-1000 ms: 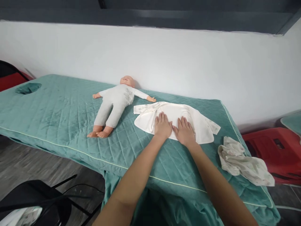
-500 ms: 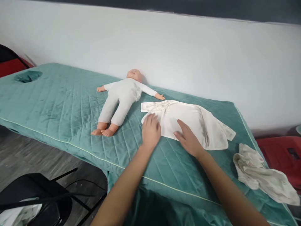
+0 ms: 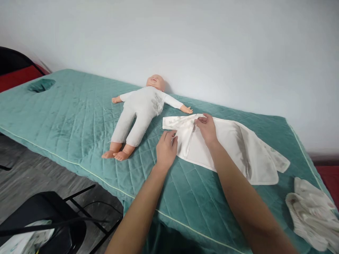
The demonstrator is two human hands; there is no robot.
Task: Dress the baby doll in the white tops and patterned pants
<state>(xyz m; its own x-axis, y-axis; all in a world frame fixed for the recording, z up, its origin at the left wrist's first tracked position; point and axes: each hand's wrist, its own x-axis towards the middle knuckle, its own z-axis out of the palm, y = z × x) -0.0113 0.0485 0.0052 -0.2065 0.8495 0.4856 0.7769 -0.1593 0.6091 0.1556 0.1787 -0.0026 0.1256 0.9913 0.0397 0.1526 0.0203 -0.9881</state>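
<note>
A white baby shirt with small prints on its sleeves lies spread open on the green quilted bed cover. My right hand pinches its cloth near the base of the left-hand sleeve. At the shirt's left edge, my left hand has its fingers curled with the thumb close to them, holding the border of the cloth. A baby doll in a white body suit lies on its back to the left, arms spread. One doll hand rests just beyond the sleeve.
A crumpled pale garment lies at the bed's right end. On the floor at lower left stands a black chair with a white printed packet on it. The bed has a face hole at far left. A white wall runs behind.
My right hand has moved left and up to the sleeve base and closed on the cloth. My left hand has shifted slightly down at the shirt's edge. The view has tilted down a little.
</note>
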